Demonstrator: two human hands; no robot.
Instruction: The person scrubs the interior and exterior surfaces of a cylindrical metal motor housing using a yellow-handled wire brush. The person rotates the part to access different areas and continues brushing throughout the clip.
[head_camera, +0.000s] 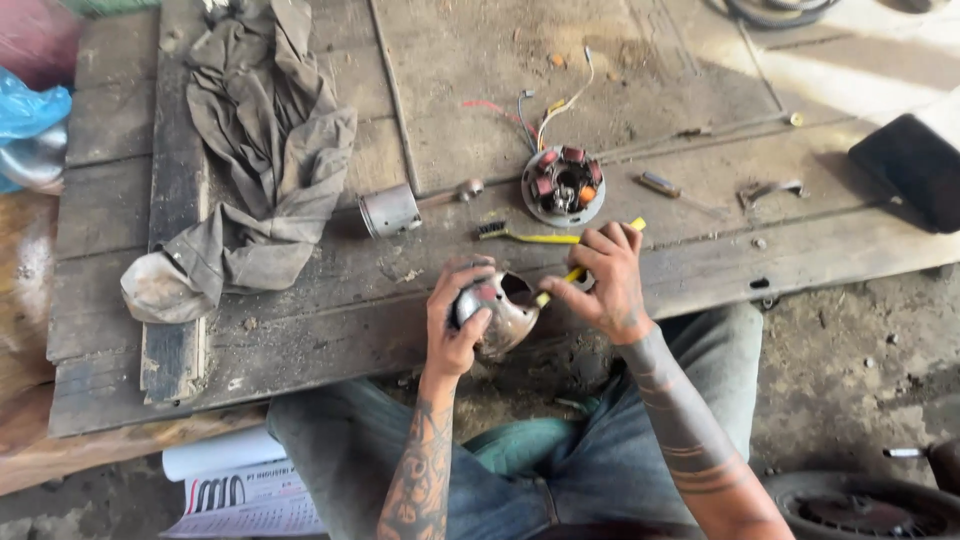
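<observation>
Head view showed the left hand (455, 325) wrapped around a rounded metal housing (505, 310) held over the lap at the near edge of the plank bench (120, 290), while the right hand (605, 285) pinched a yellow-handled tool (570, 276) with its tip in the housing's opening. Judged risk: the one-handed grip on curved metal might slip under pressure, driving the tip toward the left fingers. Farther back, the wire brush (525, 236), small cylinder (389, 210) and stator coil (563, 185) lay loose, where an elbow could knock them off.
</observation>
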